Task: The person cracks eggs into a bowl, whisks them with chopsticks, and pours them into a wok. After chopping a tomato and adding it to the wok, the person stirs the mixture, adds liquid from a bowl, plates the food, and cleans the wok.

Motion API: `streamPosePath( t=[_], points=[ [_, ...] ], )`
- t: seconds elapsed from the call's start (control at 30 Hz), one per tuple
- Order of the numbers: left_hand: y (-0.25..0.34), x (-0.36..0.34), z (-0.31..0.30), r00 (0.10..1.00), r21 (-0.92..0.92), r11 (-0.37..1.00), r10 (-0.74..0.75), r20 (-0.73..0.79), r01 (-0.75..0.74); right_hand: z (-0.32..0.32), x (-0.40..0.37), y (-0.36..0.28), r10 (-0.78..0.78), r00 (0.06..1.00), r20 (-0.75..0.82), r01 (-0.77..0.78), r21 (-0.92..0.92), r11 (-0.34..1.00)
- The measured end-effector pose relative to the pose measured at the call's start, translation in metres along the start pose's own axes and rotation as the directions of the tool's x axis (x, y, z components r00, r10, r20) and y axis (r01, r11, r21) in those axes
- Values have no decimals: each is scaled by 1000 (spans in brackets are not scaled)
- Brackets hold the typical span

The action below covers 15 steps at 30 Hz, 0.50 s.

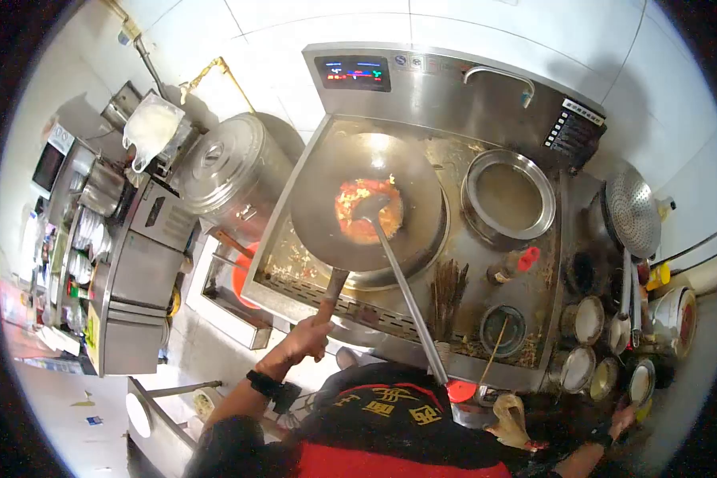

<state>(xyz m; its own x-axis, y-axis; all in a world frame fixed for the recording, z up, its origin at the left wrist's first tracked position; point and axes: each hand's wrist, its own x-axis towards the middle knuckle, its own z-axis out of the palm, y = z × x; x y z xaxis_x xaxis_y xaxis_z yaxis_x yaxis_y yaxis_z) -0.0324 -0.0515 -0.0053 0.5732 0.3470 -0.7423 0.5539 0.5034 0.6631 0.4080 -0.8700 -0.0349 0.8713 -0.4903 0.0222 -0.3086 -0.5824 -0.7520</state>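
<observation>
My left hand (305,339) is closed around the handle of a wok (319,239) that sits tilted on the stove. Red pieces and yellow bits of food (346,203), perhaps tomato and egg, lie in its bottom with some liquid. A long-handled ladle (402,283) rests its bowl in the food, its shaft leaning toward my body with no hand on it. Far to the right, my right hand (623,420) is beside a small round container (640,384). Its fingers are small and dark, so I cannot make out whether they grip anything.
A steel pot of liquid (546,219) stands right of the wok. Nearby are a bamboo brush (449,295), a red-capped bottle (502,275) and a dark bowl with a stick (492,320). Several seasoning containers (588,319) and a strainer (636,211) line the right. A lidded stockpot (223,159) stands left.
</observation>
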Motion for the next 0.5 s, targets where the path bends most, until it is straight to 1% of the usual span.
streamPosePath(
  t=[0.03, 0.07, 0.1, 0.13, 0.17, 0.2, 0.23, 0.27, 0.3, 0.33, 0.37, 0.43, 0.47, 0.5],
  points=[
    [-3, 0, -4, 999, -16, 1000, 27, 27, -26, -6, -10, -13, -51, 999, 3, 50, 20, 999],
    [-11, 5, -11, 999, -3, 1000, 28, 19, -28, -9, -27, -30, -105, 994, 14, 105, 45, 993],
    [-18, 10, -16, 999, -10, 999, 36, 30, -36, -7, -45, -47, -162, 986, 48, 158, 70, 985],
    [-23, 16, -18, 980, 334, 935, 164, -115, -118, 5, -82, -79, -226, 969, 103, 215, 111, 970],
    [-25, 20, -17, 921, 643, 755, 332, -205, -128, 12, -120, -115, -267, 949, 166, 239, 170, 956],
    [-7, 3, -10, 814, 621, 678, 571, -105, -395, 22, -127, -121, -247, 897, 367, -111, 728, 677],
    [0, 1, -11, 811, 615, 675, 577, -98, -407, 36, -158, -140, -266, 878, 397, -146, 753, 641],
    [6, 1, -13, 665, 666, 523, 745, -53, -533, 48, -222, -191, -231, 881, 413, -169, 732, 660],
    [12, -1, -14, 489, 704, 346, 872, 2, -620, 65, -249, -195, -274, 891, 362, -98, 742, 663],
    [26, -11, -9, 570, 574, 447, 820, 44, -687, 83, -275, -198, -315, 897, 309, -25, 748, 663],
    [36, -20, -4, 565, 564, 442, 823, 55, -697, 93, -313, -219, -298, 894, 335, -54, 739, 671],
    [46, -35, 9, 549, 457, 421, 813, 194, -784, 117, -384, -257, -233, 845, 482, -231, 721, 653],
    [48, -42, 14, 539, 440, 397, 799, 265, -806, 131, -415, -272, -191, 808, 558, -331, 697, 636],
    [46, -43, 19, 533, 432, 393, 801, 272, -812, 147, -446, -289, -154, 762, 630, -414, 655, 632]
  ],
)
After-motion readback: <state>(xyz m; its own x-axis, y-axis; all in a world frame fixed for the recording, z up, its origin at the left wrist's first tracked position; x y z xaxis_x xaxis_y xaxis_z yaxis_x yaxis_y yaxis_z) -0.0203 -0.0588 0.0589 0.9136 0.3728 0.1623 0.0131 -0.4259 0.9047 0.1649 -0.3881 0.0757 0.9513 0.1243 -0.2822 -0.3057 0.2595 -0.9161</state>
